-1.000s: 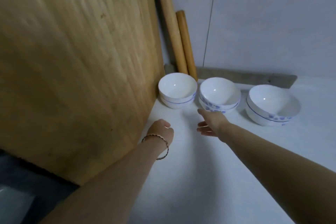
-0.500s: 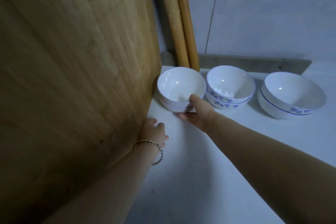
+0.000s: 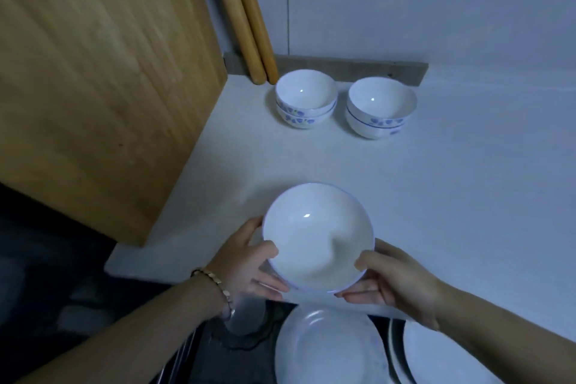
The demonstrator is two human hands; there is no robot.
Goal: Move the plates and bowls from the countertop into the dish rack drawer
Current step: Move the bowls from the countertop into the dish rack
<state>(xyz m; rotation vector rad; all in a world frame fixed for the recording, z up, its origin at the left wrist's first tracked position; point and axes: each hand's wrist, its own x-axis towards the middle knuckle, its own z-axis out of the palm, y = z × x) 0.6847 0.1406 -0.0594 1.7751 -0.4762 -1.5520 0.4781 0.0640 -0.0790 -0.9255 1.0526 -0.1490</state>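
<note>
Both hands hold a white bowl with a thin blue rim above the front edge of the white countertop. My left hand grips its left side, thumb on the rim. My right hand grips its right side. Two more stacks of blue-patterned bowls stay at the back: one stack near the rolling pins, the other stack to its right. Below the counter edge, the open dish rack drawer holds white plates, with another plate on the right.
A large wooden cutting board leans upright along the left side of the counter. Two wooden rolling pins lean in the back corner against the tiled wall. A grey strip runs along the wall's base.
The left stack of bowls left its spot by the cutting board; both hands now hold it near the counter's front edge, above the drawer. My view pulled back and down.
</note>
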